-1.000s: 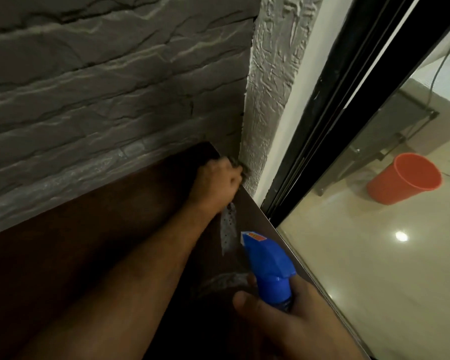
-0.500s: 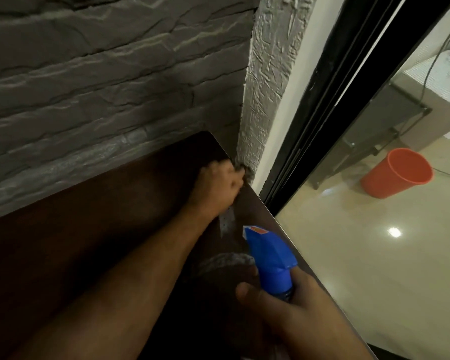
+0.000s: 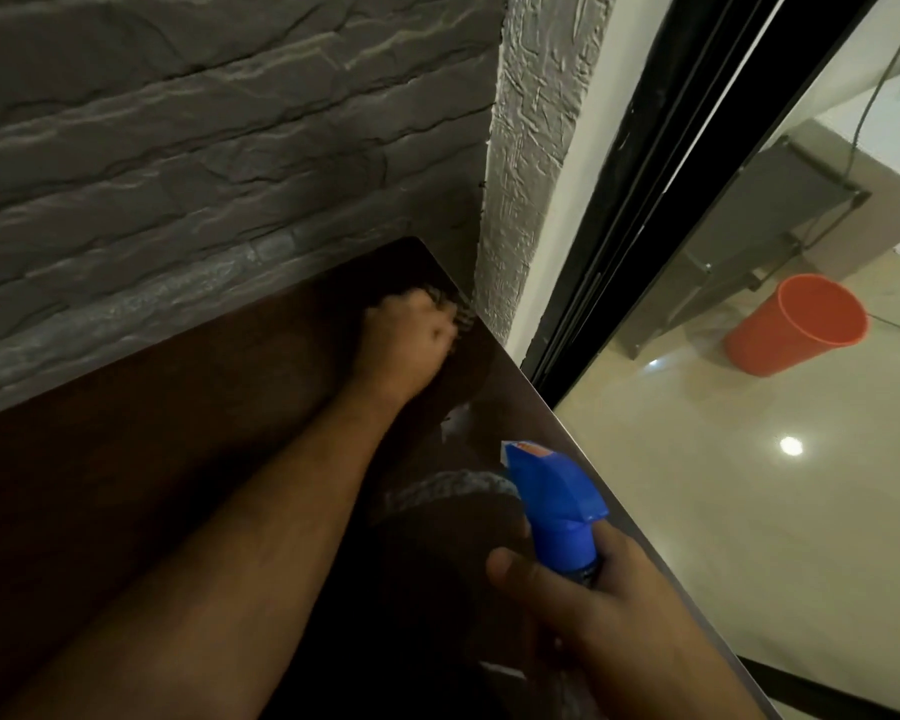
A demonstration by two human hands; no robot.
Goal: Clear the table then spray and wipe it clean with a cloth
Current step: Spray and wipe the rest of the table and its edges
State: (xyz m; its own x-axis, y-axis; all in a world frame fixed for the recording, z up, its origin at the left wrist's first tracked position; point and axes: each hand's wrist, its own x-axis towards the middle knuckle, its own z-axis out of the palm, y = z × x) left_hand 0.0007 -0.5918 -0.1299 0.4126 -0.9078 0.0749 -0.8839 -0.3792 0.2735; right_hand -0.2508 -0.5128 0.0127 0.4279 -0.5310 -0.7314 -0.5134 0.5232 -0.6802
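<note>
Cloth (image 3: 458,311) is bunched under the left hand (image 3: 404,337), which curls on it and has slid a bit farther into the far right corner of the counter (image 3: 141,475), so I think the wiping is nearly at the edge now. Near us, the right hand (image 3: 588,605) wraps tight round the neck of the blue spray bottle (image 3: 554,504), which has barely moved and is not spraying that I can see. I count two hands, one cloth, one spray bottle, one dark counter, and one orange bucket (image 3: 796,332) far right on the shiny floor (image 3: 749,537).
</note>
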